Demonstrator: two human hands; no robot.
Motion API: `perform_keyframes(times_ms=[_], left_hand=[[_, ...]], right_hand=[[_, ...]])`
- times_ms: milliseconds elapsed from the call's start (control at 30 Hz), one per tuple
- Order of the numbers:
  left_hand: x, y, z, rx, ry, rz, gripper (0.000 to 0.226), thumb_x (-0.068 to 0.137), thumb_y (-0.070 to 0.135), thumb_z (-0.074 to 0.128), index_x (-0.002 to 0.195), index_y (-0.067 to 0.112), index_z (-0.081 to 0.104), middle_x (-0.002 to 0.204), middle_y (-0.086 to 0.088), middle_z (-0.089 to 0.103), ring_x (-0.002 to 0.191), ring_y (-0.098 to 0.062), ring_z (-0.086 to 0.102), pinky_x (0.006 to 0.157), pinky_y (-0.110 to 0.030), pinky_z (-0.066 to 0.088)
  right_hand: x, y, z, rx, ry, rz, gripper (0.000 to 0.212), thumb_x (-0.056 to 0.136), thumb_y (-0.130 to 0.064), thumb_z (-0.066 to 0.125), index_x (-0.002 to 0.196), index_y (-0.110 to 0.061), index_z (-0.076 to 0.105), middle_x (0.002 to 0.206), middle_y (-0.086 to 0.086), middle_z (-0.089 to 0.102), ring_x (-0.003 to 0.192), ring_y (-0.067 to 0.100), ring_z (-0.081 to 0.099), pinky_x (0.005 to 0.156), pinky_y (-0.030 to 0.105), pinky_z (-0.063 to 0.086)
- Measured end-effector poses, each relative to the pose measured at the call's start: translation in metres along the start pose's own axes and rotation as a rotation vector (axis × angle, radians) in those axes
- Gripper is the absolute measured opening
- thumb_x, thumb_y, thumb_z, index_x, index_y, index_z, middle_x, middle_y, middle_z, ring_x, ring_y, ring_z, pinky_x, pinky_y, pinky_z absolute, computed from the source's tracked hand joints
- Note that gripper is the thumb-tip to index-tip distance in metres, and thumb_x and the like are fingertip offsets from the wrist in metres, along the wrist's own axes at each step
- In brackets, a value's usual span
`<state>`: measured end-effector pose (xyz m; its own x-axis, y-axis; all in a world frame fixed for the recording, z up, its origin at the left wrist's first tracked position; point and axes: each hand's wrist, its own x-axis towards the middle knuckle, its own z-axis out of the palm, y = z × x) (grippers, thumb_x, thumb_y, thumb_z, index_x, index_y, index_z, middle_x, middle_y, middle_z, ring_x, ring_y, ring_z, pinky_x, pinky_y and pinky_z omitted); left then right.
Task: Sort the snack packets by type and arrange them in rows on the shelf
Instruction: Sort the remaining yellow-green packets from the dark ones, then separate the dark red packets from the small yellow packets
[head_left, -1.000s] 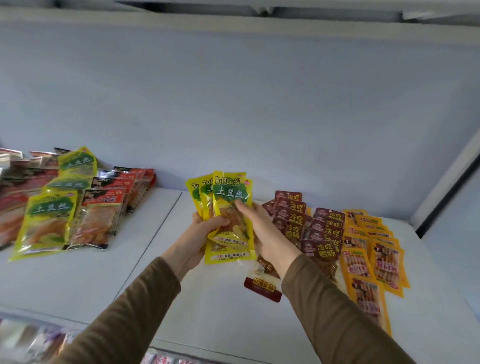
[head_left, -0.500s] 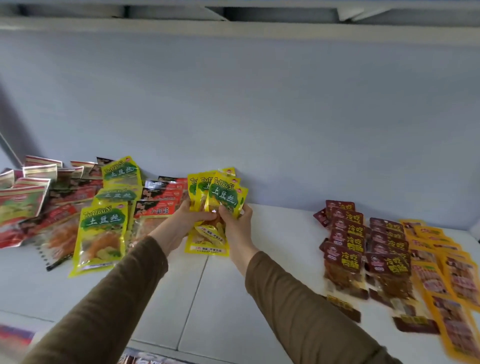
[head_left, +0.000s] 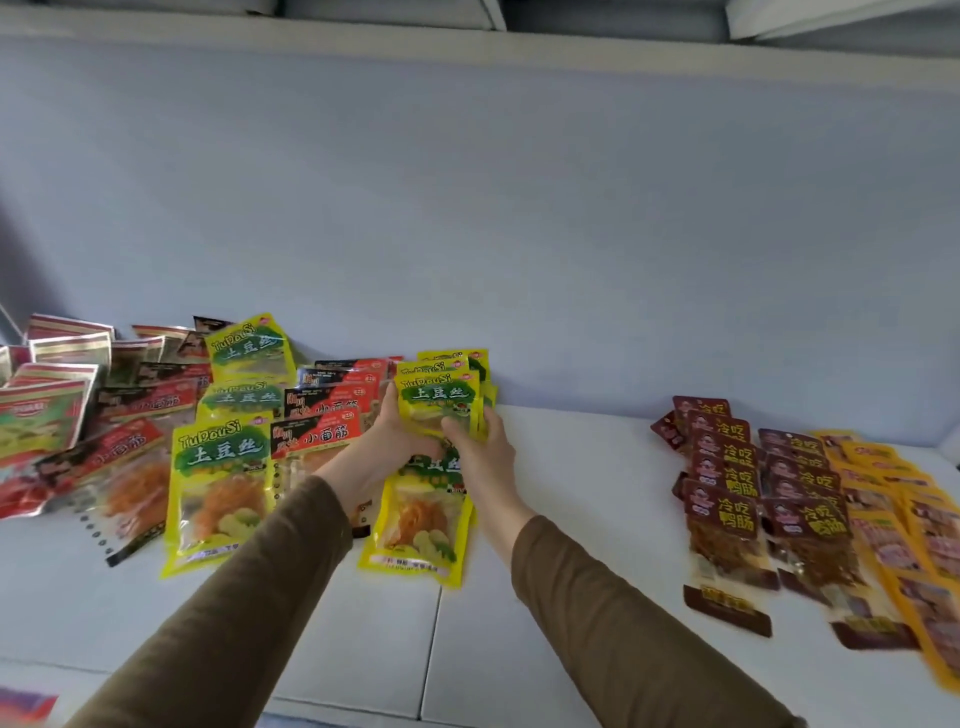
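Both hands hold a small stack of yellow potato-shred packets (head_left: 439, 402) near the back of the white shelf (head_left: 571, 493). My left hand (head_left: 395, 441) grips the stack from the left, and my right hand (head_left: 480, 441) grips it from the right. One yellow packet (head_left: 418, 519) of the same kind lies flat on the shelf just below the hands. Left of it runs a row of the same yellow packets (head_left: 221, 483), beside red-and-black packets (head_left: 322, 410).
Red and green packets (head_left: 41, 410) are piled at the far left. At the right lie rows of dark-red packets (head_left: 722, 483) and orange packets (head_left: 904, 519). A seam in the shelf (head_left: 431, 649) runs between my forearms. The grey back wall stands behind.
Both hands have carried the yellow stack leftward, away from the dark-red rows and toward the yellow row. One yellow packet now lies flat on the shelf below them.
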<state>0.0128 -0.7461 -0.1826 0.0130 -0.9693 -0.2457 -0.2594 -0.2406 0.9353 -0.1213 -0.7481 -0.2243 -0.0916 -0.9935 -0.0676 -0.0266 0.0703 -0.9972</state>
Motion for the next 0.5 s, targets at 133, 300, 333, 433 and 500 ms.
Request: perform_keyframes(times_ms=[133,300,333,433,500], left_hand=[[0.002,-0.007,0.0,-0.002,0.049,0.036,0.126,0.08,-0.005,0.075,0.162,0.027,-0.016,0.164,-0.009,0.029,0.132,-0.02,0.041,0.094,-0.028,0.037],[0.002,-0.009,-0.001,0.051,0.115,0.099,0.131,0.079,-0.006,0.077,0.161,0.027,-0.02,0.171,-0.007,0.008,0.15,-0.023,0.025,0.114,-0.042,0.037],[0.002,-0.009,-0.002,0.054,0.123,0.124,0.132,0.079,-0.006,0.078,0.161,0.029,-0.019,0.172,-0.008,0.003,0.154,-0.027,0.018,0.12,-0.05,0.032],[-0.002,-0.006,-0.001,0.061,0.182,0.185,0.13,0.08,0.003,0.083,0.162,0.031,-0.014,0.172,-0.007,-0.001,0.157,-0.03,0.01,0.123,-0.057,0.025],[-0.008,-0.002,0.002,0.091,0.258,0.242,0.127,0.079,0.013,0.086,0.163,0.03,-0.008,0.17,-0.004,0.003,0.156,-0.027,0.013,0.124,-0.054,0.025]], right_hand=[[-0.005,0.001,0.008,0.077,-0.069,0.005,0.083,0.078,-0.061,0.067,0.151,-0.035,0.037,0.15,-0.005,0.049,0.136,0.017,0.049,0.112,0.047,0.043],[-0.003,0.001,0.004,0.07,-0.104,0.044,0.079,0.091,-0.056,0.062,0.158,-0.032,0.028,0.16,-0.005,0.037,0.147,0.019,0.037,0.118,0.049,0.034],[-0.002,0.0,0.001,0.09,-0.112,0.054,0.075,0.093,-0.052,0.063,0.157,-0.033,0.029,0.158,-0.005,0.04,0.145,0.02,0.04,0.117,0.049,0.037],[-0.002,-0.002,-0.015,0.11,-0.091,0.033,0.064,0.097,-0.039,0.063,0.154,-0.029,0.035,0.155,-0.003,0.045,0.135,0.016,0.049,0.112,0.041,0.043],[-0.004,-0.007,-0.029,0.051,-0.069,-0.001,0.061,0.099,-0.033,0.062,0.154,-0.026,0.036,0.152,-0.005,0.044,0.127,0.006,0.046,0.103,0.028,0.04]])
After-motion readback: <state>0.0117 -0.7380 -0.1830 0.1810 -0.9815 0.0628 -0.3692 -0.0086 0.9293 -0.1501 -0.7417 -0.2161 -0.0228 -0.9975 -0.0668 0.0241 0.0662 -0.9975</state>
